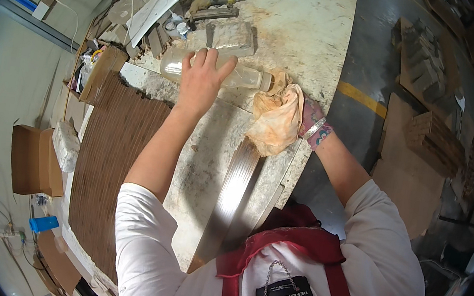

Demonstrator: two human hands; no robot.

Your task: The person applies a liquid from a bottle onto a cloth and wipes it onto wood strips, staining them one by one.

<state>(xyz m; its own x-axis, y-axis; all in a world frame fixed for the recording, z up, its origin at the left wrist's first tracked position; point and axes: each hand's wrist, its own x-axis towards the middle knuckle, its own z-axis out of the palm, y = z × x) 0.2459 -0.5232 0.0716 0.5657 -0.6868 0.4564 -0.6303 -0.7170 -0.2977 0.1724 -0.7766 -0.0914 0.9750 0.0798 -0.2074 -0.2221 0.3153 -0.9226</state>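
Note:
My left hand [201, 84] is closed over a clear plastic bottle [244, 78] lying on its side, its neck pointing right. At the bottle's mouth is a stained, cream-and-orange cloth [277, 120], bunched up in my right hand [312, 119]. That hand wears a purple patterned glove, and its fingers are mostly hidden behind the cloth. Just below the cloth, a long brown wooden strip [230, 191] with a shiny face runs toward my body along the worktable [195, 196].
Many brown strips [113, 168] lie side by side on the left. Offcuts and a white board [154, 13] clutter the far left, near a wrapped block [233, 38]. An open cardboard box [37, 162] stands at the left. Beyond the table's right edge, wood stacks [436, 143] rest on the floor.

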